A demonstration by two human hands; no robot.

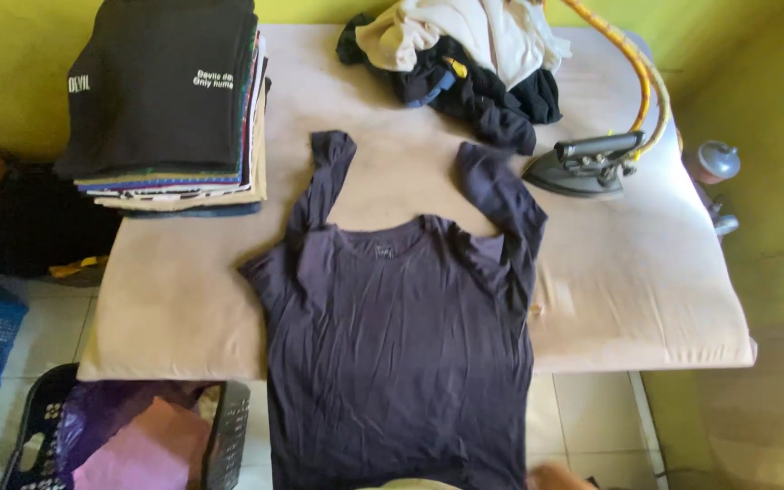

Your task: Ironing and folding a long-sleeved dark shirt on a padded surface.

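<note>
Only a sliver of skin (560, 476) is showing at the bottom edge of the frame, right of centre; it cannot be told which hand it belongs to, nor how far either hand is opened or whether anything is being gripped. Just above and left of that sliver, a dark purple short-sleeved cotton T-shirt (396, 354) is lying flat and face up in the middle of the frame, its hem hanging off the near edge of a beige padded ironing table (628, 281), both sleeves pointing toward the top of the frame. To the right of the collar, in the upper right, a dark grey metal iron (587, 165) is resting on the padding with a yellow braided cord (641, 82) arching over it. A loose heap of black and cream clothes (469, 59) is sitting at the top centre. A tall stack of folded garments (170, 109) is occupying the upper left. A black plastic laundry basket (129, 436) is standing on the tiled floor at the lower left.
</note>
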